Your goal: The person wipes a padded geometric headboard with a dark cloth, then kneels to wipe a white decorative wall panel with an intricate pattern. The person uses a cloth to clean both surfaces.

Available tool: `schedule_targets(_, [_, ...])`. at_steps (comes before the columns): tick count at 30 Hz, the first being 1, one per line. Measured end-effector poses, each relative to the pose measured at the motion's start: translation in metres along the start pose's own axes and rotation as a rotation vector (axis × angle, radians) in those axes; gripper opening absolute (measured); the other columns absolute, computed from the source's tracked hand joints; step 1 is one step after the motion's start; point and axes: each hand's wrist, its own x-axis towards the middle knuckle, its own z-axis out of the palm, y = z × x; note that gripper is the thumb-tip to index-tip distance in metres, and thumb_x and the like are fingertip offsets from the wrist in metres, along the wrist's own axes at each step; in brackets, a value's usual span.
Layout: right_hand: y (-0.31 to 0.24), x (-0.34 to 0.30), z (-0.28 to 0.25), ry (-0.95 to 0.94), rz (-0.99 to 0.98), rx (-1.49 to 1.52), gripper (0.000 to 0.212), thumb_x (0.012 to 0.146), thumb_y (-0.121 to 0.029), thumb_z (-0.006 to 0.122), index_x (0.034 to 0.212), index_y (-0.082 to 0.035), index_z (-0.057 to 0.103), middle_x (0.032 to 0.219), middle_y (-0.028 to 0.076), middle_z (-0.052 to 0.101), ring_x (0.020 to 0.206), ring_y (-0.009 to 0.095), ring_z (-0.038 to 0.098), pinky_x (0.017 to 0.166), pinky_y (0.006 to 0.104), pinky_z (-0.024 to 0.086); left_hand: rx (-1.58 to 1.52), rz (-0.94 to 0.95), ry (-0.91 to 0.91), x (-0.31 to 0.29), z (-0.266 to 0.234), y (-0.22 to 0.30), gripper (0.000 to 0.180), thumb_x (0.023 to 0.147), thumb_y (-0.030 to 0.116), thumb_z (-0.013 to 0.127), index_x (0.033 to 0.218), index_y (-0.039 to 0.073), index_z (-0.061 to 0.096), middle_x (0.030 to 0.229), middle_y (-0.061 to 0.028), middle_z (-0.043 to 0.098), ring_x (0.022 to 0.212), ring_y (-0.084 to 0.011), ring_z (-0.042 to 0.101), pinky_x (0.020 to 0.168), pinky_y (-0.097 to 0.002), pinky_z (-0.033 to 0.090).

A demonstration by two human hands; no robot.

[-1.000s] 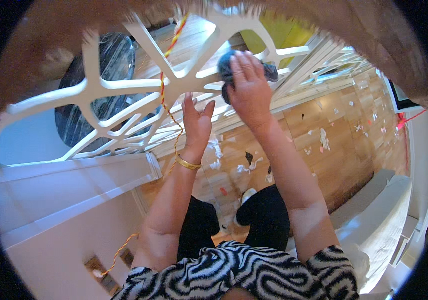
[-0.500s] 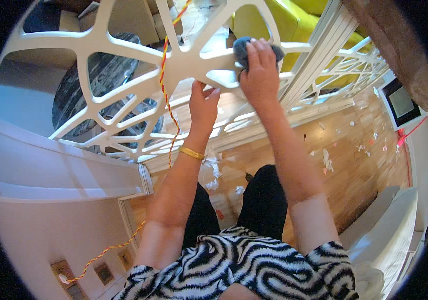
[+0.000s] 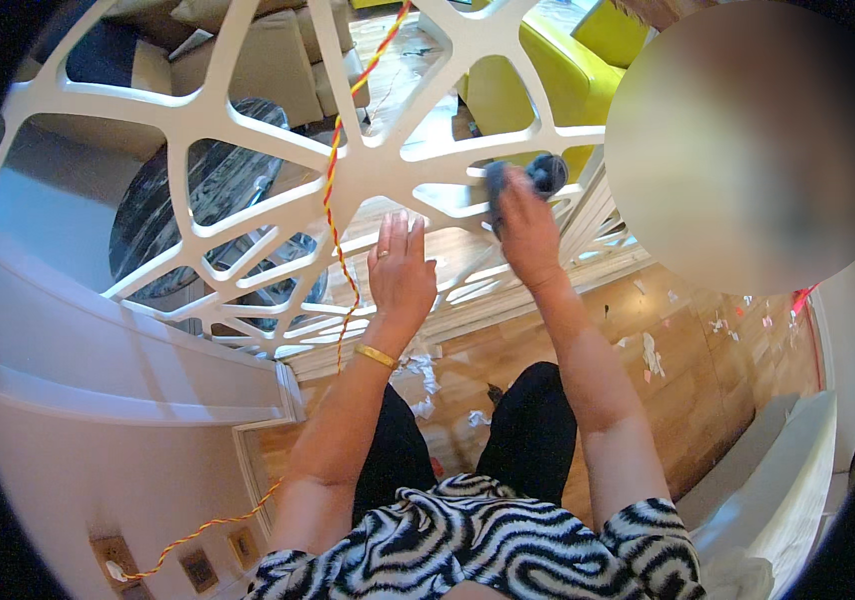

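Note:
A white openwork lattice panel with irregular holes stands in front of me. My right hand grips a dark grey cloth against the panel's right part; the cloth bunches out on both sides of the fingers. To the left and a little lower, my left hand is open, fingers stretched upward, its fingertips at the lattice's lower middle. Whether they touch it I cannot tell. A gold bracelet circles the left wrist. A twisted red and yellow cord hangs down the panel left of that hand.
Behind the lattice are a dark marbled round table, a brown sofa and a yellow-green armchair. Paper scraps litter the wooden floor. The cord's other end reaches a wall socket. A large blurred patch hides the upper right.
My left hand has gone from a bent-finger hold on the lattice edge to outstretched fingers. My right hand still holds the cloth, now tilted differently. The view has shifted, and a blurred patch appears at right.

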Motion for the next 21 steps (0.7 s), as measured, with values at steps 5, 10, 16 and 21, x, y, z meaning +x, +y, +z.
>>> schedule_targets(5, [-0.013,0.006,0.009,0.215,0.061,0.020,0.050,0.071,0.004,0.060,0.120,0.000,0.055,0.126,0.019,0.057,0.108,0.037,0.058,0.098,0.0451,0.044,0.212,0.081,-0.044,-0.005,0.009,-0.003,0.073,0.076,0.016,0.070,0.141,0.009,0.039,0.149,-0.0156,0.031,0.141,-0.0317,0.025,0.102,-0.0445,0.034])
schedule_targets(10, [-0.042,0.020,0.010,0.142,0.060,0.143,0.053,0.069,0.001,0.058,0.121,0.001,0.052,0.122,0.020,0.055,0.117,0.039,0.049,0.101,0.0450,0.042,0.231,0.117,-0.019,-0.009,0.015,-0.004,0.076,0.075,0.019,0.071,0.142,0.006,0.038,0.148,-0.0181,0.030,0.141,-0.0340,0.024,0.103,-0.0447,0.035])
schedule_targets(16, [0.017,0.008,0.008,0.086,0.044,-0.015,0.050,0.076,0.002,0.054,0.125,0.002,0.048,0.125,0.020,0.054,0.123,0.038,0.048,0.102,0.0435,0.042,0.261,0.163,-0.052,-0.006,0.015,-0.009,0.084,0.071,0.021,0.074,0.143,0.001,0.034,0.147,-0.0231,0.024,0.140,-0.0410,0.018,0.108,-0.0431,0.033])
schedule_targets(21, [-0.028,0.000,0.032,0.292,0.271,0.059,0.058,0.074,0.006,0.053,0.131,0.006,0.041,0.140,0.026,0.041,0.131,0.043,0.037,0.111,0.0447,0.030,0.279,0.200,-0.021,-0.005,0.020,-0.010,0.074,0.075,0.013,0.063,0.142,0.002,0.034,0.147,-0.0218,0.027,0.140,-0.0409,0.020,0.098,-0.0422,0.040])
